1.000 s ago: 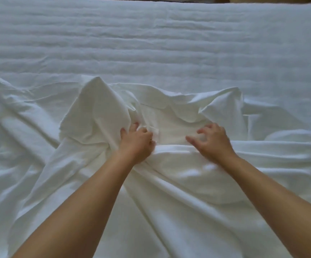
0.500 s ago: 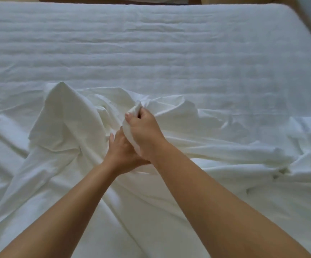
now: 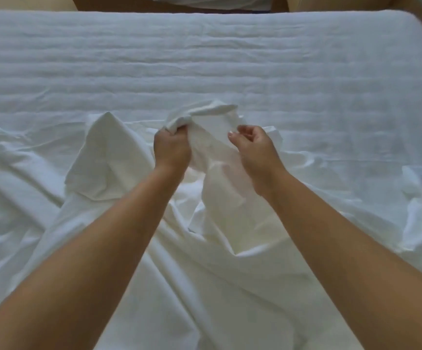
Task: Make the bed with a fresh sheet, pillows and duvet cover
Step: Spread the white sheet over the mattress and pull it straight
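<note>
A crumpled white sheet (image 3: 103, 160) lies over the near half of the bed, on a quilted white mattress (image 3: 204, 59). Both my forearms reach forward over it. My left hand (image 3: 172, 147) grips a bunched fold of the sheet and holds it lifted off the bed. My right hand (image 3: 255, 150), a short way to the right, has its fingers curled and pinches the same raised stretch of fabric at its edge. The cloth hangs in folds between and below my hands. No pillows or duvet cover lie on the bed.
The far half of the mattress is bare and striped with quilting. Its far edge runs along the top of the view, with the far right corner (image 3: 407, 18) in sight. Beyond it are a brown floor and a white bundle (image 3: 204, 1).
Both hands have lifted the sheet off the bed. The right hand crossed to the left hand, took fabric, and has now drawn apart to the right, spreading a stretch between them.
</note>
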Demonstrator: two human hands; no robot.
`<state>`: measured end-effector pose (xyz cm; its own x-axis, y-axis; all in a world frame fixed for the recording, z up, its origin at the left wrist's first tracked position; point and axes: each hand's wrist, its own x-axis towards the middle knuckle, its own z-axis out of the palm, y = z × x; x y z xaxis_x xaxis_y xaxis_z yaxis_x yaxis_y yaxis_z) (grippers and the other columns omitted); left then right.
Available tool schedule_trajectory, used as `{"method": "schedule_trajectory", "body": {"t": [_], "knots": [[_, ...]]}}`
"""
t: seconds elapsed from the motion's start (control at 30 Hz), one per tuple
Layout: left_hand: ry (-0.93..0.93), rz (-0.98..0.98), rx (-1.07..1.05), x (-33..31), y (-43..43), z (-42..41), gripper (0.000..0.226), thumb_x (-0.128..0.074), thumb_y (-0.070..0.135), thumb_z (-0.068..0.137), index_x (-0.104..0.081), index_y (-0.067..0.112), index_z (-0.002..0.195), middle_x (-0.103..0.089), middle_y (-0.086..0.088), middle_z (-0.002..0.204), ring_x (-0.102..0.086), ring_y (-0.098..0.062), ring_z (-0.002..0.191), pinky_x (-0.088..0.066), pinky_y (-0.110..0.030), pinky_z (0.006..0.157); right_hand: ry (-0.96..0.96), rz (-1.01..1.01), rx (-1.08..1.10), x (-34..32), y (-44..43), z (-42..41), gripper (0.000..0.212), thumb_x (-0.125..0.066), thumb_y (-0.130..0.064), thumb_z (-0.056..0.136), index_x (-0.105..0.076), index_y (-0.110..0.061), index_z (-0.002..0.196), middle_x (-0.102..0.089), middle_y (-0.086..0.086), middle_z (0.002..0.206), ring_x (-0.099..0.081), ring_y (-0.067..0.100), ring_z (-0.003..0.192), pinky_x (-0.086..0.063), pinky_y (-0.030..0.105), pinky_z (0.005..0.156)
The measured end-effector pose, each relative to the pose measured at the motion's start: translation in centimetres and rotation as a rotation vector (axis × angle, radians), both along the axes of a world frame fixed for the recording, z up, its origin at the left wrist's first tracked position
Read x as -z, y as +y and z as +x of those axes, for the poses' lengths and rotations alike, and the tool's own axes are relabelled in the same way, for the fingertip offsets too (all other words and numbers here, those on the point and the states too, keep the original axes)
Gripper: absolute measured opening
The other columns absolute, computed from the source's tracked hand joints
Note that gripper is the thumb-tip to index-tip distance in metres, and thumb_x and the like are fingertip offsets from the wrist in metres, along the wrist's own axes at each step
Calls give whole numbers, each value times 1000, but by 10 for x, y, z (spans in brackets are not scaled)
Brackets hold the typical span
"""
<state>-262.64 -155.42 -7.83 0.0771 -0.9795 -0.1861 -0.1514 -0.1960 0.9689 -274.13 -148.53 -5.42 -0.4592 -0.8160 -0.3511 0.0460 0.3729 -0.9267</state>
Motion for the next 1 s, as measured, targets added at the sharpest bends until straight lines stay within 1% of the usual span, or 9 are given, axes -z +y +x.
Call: {"method": "schedule_trajectory", "body": {"t": [0.1,0.2,0.33,0.43,0.57,0.67,0.73,0.87,1.0], "knots": [[-66,14,-260,-12,-62,8,12,-54,17,92,-62,8,90,-59,3,77,-57,-18,77,-42,-18,60,544,284,-328,16,13,-28,62,-60,-54,83,-44,-20,132,-48,2,135,-45,23,122,-36,42,102],[-30,76,-378,-3,-67,12,25,-53,20,93,-60,4,111,-65,-9,108,-62,-24,99,-45,-21,75,805,419,-481,28,25,-44,32,-49,-48,92,-57,-17,96,-65,7,103,-56,28,91,-40,36,78],[236,411,316,10,-1,-11,66,-71,42,79,-47,9,131,-63,-13,120,-64,-28,106,-52,-43,91,662,137,-192,36,34,-42,33,-42,-32,99,-48,-10,74,-49,0,67,-47,23,66,-31,33,56],[135,599,783,17,58,-32,49,-73,36,79,-59,15,121,-70,-10,110,-68,-26,99,-56,-42,86,386,42,-16,30,31,-44,34,-43,-31,99,-50,-7,76,-48,-1,68,-45,16,65,-37,30,61],[70,314,510,13,57,-51,18,-57,11,92,-60,13,110,-66,-5,101,-65,-22,97,-56,-33,82,225,82,-80,33,44,-63,31,-50,-42,94,-50,-12,86,-50,-1,74,-48,14,65,-42,20,53],[-165,154,417,6,27,-48,21,-59,16,91,-63,12,111,-66,-7,104,-61,-27,103,-50,-37,89,532,298,-294,46,64,-83,49,-54,-59,84,-49,-16,107,-58,1,105,-57,22,95,-48,37,81],[-273,96,318,4,-1,-38,28,-61,19,89,-65,5,114,-65,-15,111,-61,-28,106,-49,-41,94,689,487,-418,53,84,-100,69,-49,-73,77,-43,-23,124,-54,-2,121,-53,24,110,-41,44,93],[-497,101,35,7,-39,-8,37,-57,28,89,-62,3,116,-63,-18,118,-58,-33,110,-44,-33,90,966,644,-575,68,130,-130,77,-38,-86,63,-49,-23,105,-59,-2,109,-53,21,94,-37,38,85],[-769,197,40,21,-23,-10,61,-56,37,89,-41,-1,134,-47,-22,136,-45,-38,126,-36,-42,102,1157,725,-571,74,147,-141,93,-36,-90,59,-51,-18,116,-57,4,113,-50,25,108,-33,40,90]]}}
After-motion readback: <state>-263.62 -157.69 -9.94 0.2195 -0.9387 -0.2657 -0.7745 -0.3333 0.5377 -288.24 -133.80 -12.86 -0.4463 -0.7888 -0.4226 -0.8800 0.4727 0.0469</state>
